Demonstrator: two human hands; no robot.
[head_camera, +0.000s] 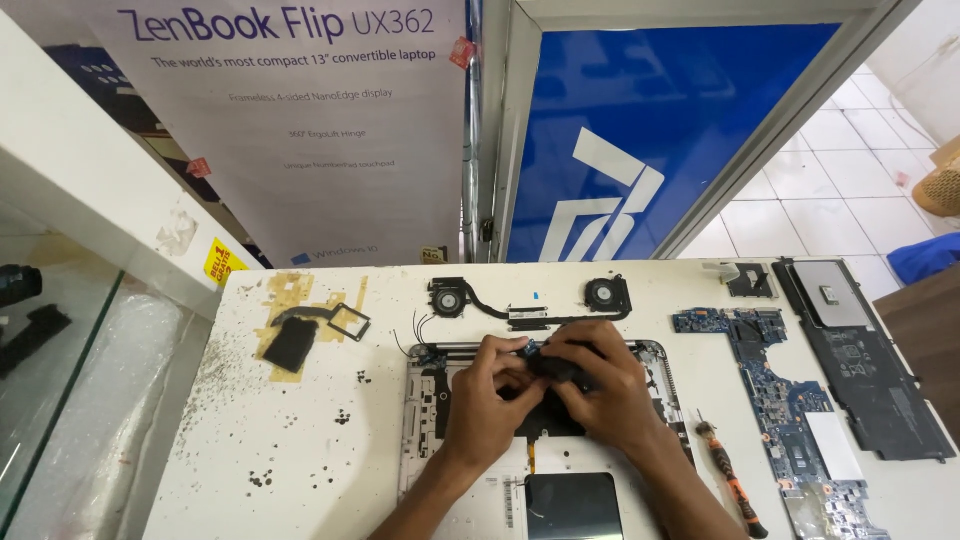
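Over the opened laptop base (430, 400) on the white worktop (300, 450), my left hand (487, 395) and right hand (600, 385) pinch a small black part (552, 366) together, fan-and-heatpipe assembly (530, 305) just beyond, blue motherboard (790, 410) and screwdriver (730, 480) to my right

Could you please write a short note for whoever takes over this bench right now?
Left hand and right hand: both pinch a small black part over the opened silver laptop base.
Already out on the white table: black twin-fan heat pipe assembly behind the base, blue L-shaped circuit board and flat black battery to the right.
Orange-handled screwdriver lies beside the right forearm.
Left: the black part remains in hand.
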